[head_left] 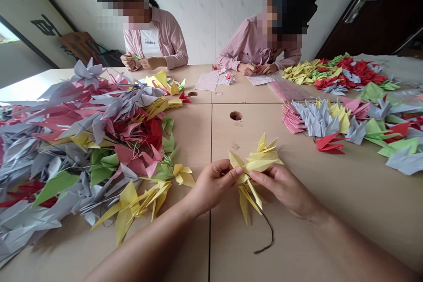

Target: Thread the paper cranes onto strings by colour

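Note:
My left hand (211,185) and my right hand (284,187) meet over the middle of the wooden table (346,202). Both pinch a bunch of yellow paper cranes (256,163) strung together. More yellow cranes (247,196) of the bunch hang below my fingers. A dark string (268,235) trails from the bunch onto the table toward me. Left of my left hand lie loose yellow cranes (145,198).
A large heap of grey, pink, red, green and yellow cranes (82,141) covers the left side. Stacked grey and pink cranes (313,119) and mixed piles (346,72) lie on the right. Two people in pink sit at the far edge folding paper. A round hole (235,116) is in the tabletop.

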The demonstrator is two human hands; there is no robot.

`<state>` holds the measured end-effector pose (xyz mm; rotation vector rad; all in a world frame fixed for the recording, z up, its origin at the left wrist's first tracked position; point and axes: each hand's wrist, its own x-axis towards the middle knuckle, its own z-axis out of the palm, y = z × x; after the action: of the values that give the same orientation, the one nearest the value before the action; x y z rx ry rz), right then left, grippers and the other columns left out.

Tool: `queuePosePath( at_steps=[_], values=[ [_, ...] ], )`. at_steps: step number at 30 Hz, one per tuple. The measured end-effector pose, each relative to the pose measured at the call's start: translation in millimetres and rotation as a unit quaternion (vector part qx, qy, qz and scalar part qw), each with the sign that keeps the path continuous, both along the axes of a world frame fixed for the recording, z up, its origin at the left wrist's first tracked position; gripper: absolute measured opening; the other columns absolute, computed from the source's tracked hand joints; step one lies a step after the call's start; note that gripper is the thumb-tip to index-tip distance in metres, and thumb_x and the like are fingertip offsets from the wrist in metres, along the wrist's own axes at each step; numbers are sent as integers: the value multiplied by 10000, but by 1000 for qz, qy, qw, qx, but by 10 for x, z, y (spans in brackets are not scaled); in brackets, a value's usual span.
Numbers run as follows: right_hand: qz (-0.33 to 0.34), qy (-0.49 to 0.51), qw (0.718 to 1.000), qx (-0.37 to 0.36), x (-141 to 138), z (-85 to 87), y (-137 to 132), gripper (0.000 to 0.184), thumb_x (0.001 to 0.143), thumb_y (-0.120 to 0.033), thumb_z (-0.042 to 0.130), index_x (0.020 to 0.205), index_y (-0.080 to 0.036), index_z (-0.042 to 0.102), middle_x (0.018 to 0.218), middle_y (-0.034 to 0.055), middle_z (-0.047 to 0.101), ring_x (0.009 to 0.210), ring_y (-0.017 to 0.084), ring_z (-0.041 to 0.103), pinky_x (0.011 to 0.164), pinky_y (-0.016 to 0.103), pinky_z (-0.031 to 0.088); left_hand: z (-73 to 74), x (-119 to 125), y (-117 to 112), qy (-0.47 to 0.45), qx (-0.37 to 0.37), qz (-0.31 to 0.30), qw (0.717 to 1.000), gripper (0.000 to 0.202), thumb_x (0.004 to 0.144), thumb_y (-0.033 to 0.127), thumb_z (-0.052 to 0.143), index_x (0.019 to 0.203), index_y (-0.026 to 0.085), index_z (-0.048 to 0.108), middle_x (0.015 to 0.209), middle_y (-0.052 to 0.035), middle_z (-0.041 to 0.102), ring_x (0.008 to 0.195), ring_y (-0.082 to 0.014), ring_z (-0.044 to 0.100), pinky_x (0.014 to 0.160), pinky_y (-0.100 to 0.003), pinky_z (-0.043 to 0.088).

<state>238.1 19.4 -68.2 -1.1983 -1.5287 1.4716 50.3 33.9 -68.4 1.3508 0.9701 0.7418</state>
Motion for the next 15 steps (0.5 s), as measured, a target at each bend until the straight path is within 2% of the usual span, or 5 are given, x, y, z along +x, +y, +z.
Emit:
queuePosePath(
  at_steps=[4,8,12,15],
  values=[
    [13,-24,1000,8,-6,27,-7,273,888,-443,507,860,-197,624,831,25,615,848,189,563,802,315,470,7,27,-23,-14,13,30,999,329,827,474,555,767,153,594,723,-10,541,681,-118,460,626,-240,371],
    [12,-62,998,30,-23,74,-16,241,858,-428,553,836,-198,623,818,29,633,832,201,583,777,312,484,18,41,-48,37,74,57,995,350,795,495,586,696,159,591,665,-4,515,645,-120,444,577,-231,352],
    [-18,-68,997,-9,-38,56,-32,227,821,-413,598,891,-202,644,869,33,655,878,219,606,726,291,501,40,30,-53,81,90,48,992,375,792,500,583,648,154,571,602,17,478,579,-101,398,522,-219,313],
    [-9,-56,998,-7,-34,49,-40,187,815,-374,607,874,-201,648,841,31,651,916,228,603,750,297,503,73,12,-47,70,81,18,994,368,817,490,556,688,149,601,608,15,497,591,-104,414,537,-219,323]
  ],
)
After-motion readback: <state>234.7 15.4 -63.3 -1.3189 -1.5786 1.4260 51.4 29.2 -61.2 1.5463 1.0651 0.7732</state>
